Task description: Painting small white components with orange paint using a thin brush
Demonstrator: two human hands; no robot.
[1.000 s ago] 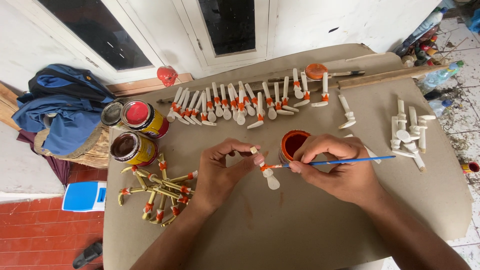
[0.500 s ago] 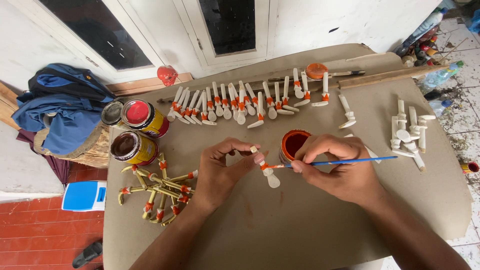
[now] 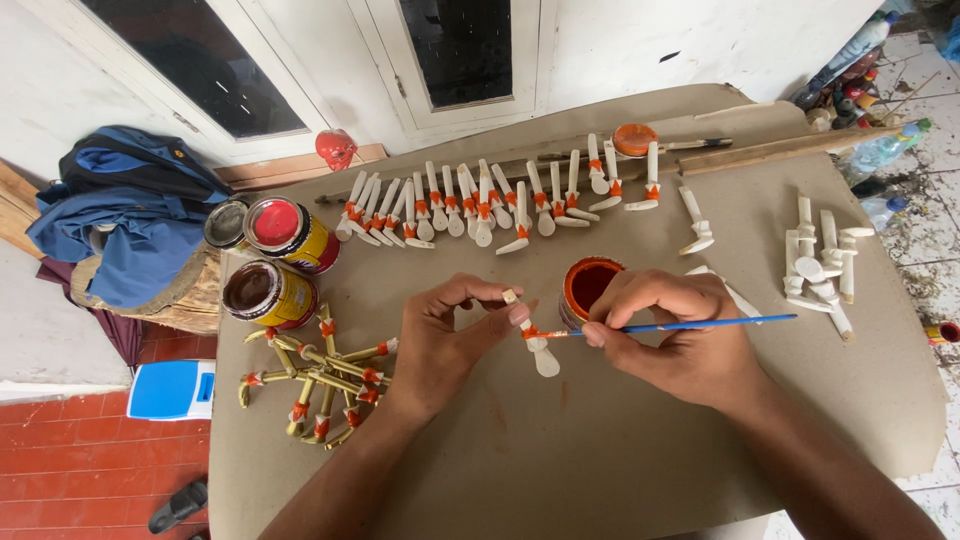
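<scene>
Brown table [image 3: 620,450], row of orange-banded white pegs [image 3: 480,205], unpainted pegs [image 3: 822,262], yellow painted sticks [image 3: 320,375], paint tins [image 3: 275,262], orange paint pot [image 3: 585,285]

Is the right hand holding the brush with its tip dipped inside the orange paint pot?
No: the right hand holds the blue brush with its tip on the white wooden piece.

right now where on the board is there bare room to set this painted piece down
Bare brown board lies near you, below both hands. Another patch sits between the right hand and the unpainted white pieces. Crowded: the painted row up top, the paint cans and yellow pieces at left.
</scene>
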